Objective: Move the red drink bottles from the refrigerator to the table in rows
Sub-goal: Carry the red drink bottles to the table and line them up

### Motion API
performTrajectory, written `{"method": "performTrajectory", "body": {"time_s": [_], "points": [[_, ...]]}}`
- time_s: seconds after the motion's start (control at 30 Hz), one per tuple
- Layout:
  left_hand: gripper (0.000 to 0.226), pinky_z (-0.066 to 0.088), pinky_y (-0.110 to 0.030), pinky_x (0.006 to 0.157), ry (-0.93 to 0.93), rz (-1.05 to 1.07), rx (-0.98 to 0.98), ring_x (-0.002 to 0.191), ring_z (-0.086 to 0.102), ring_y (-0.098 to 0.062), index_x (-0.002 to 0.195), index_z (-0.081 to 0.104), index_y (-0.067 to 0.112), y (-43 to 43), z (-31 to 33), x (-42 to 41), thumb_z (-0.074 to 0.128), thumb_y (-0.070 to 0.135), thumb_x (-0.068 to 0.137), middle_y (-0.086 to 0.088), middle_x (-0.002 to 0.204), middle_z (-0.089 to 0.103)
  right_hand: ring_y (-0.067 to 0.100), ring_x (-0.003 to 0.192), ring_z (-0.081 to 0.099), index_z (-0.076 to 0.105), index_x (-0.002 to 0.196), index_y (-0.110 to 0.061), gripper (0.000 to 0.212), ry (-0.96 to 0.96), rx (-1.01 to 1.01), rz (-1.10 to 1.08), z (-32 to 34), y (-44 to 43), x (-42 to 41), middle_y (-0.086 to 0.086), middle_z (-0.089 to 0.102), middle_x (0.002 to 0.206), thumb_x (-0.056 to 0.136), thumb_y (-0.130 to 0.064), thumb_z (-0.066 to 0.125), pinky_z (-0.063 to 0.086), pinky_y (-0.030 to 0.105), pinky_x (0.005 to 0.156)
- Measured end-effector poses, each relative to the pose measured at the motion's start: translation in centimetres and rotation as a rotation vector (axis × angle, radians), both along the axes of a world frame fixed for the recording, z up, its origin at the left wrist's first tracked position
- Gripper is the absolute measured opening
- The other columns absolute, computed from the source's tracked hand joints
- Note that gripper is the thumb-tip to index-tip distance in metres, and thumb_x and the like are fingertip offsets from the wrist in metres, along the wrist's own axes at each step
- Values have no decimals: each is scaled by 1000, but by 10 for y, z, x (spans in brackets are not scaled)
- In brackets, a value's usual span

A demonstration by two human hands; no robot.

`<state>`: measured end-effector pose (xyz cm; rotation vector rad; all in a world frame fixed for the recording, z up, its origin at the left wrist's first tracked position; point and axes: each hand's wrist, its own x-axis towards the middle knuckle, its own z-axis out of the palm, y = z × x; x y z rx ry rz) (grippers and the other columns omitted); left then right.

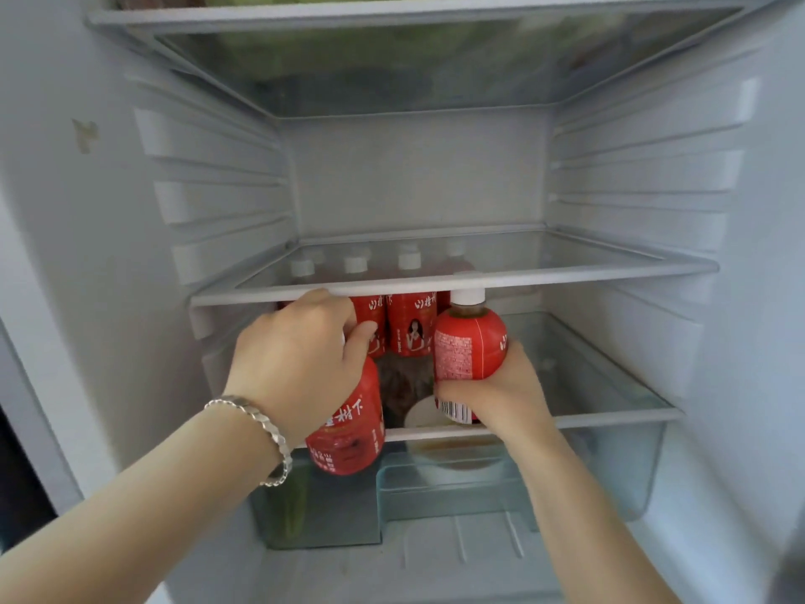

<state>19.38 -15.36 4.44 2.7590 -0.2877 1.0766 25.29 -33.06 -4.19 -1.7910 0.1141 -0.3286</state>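
Note:
Both my hands are inside the open refrigerator. My left hand [300, 355], with a silver bracelet on its wrist, grips the top of a red drink bottle [348, 433] that hangs tilted over the front edge of the lower glass shelf [610, 415]. My right hand [501, 396] grips another red bottle [468, 346] around its lower part; it stands upright with its white cap just under the middle shelf's rim. Several more red bottles [409, 326] with white caps stand at the back of the lower shelf.
The middle glass shelf [566, 274] sits close above the bottle caps. A clear crisper drawer [610, 473] lies below the lower shelf, with a white bowl [453, 464] inside. Greens lie on the top shelf [392, 15]. A dark item sits between the two held bottles.

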Motion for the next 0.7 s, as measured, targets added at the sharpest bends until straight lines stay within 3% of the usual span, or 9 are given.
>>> {"method": "performTrajectory", "body": {"time_s": [0.1,0.17,0.23,0.3,0.37,0.4,0.47,0.53,0.7], "points": [[31,43,-26,66,69,-42,-30,79,56,-16,72,53,26,2,2,-1,48,53,87,13,82,52,16,84,68,50,112,-17,79,-65,-25,19,-2,4,-25,-2,65,95,41,-25,84,59,35,70],[37,41,-26,63,89,-40,-39,76,54,-12,64,49,27,1,3,-2,51,60,81,13,78,53,11,82,65,44,116,-23,78,-124,-14,10,-4,7,-39,-5,62,95,51,-12,85,55,26,65],[46,39,-23,56,65,-46,-53,68,50,-8,60,46,27,1,1,-4,48,72,69,13,71,53,7,84,63,40,119,-29,82,-202,-8,2,-5,8,-51,-10,60,99,55,-6,85,54,25,71],[59,37,-18,52,1,-103,-61,60,48,-7,69,49,26,5,-3,-8,39,83,57,16,65,51,0,86,62,39,113,-45,85,-271,-21,22,-7,9,-55,-18,58,101,54,-5,85,50,15,71],[74,36,-14,47,-90,-230,-42,51,47,-6,93,47,27,10,-7,-12,35,89,55,17,66,50,-6,91,61,42,105,-53,85,-341,-74,43,-11,10,-59,-24,58,102,52,-4,86,48,8,70],[77,34,-12,45,-121,-291,-23,47,45,-5,101,44,27,12,-7,-15,33,89,57,18,66,49,-6,96,59,44,105,-55,85,-378,-118,44,-12,11,-60,-24,58,104,51,-5,87,48,9,76],[79,32,-9,43,-100,-358,32,44,41,0,107,44,27,13,-9,-24,29,89,61,19,64,50,2,105,57,49,114,-47,83,-437,-224,62,-12,14,-63,-19,58,112,49,-14,89,50,24,89],[74,30,-6,44,-54,-407,73,45,39,4,104,46,31,14,-10,-34,26,89,62,21,60,51,7,107,56,50,119,-38,82,-459,-311,86,-8,17,-66,-16,57,116,50,-18,87,50,34,91],[55,34,-11,34,-32,-366,116,34,47,-1,84,47,33,19,-25,-47,21,81,76,20,45,43,1,98,54,47,115,-41,74,-472,-491,227,6,21,-86,-23,52,108,50,-28,79,47,21,83]]}}
